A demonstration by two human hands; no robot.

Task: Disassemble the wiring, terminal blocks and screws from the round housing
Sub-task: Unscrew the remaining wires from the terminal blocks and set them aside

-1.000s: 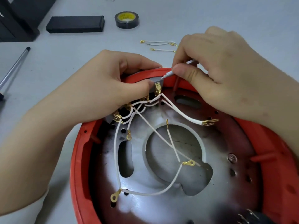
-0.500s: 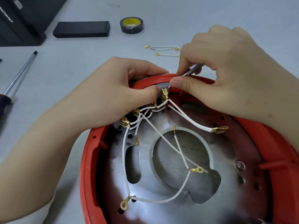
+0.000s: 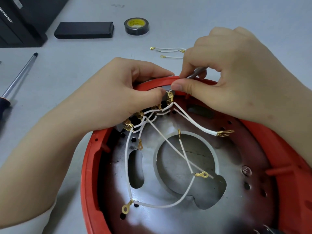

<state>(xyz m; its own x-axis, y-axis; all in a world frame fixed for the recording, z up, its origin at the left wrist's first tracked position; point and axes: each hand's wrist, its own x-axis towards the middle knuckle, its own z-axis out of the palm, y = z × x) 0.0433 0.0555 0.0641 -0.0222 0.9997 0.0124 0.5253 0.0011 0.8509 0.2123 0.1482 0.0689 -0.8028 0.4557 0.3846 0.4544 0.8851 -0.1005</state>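
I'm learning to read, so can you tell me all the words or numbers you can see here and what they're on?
Yellow core label of the black roll of electrical tape: dark print, too small and blurred to read.
Black cabinet at the far left: pale letters cut off by the picture's edge, not readable.
Flat black rectangular box: no writing visible.
Round red plastic housing: no writing visible.

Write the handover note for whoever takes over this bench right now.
Left hand grips the terminal block at the red housing rim. Right hand pinches a thin metal tool, its tip at the top brass connector.
Done: three short wires lie loose on the table beyond the housing.
Left: the white wires at the block, the block itself, and a screw in the metal plate. A screwdriver lies on the table to the left.
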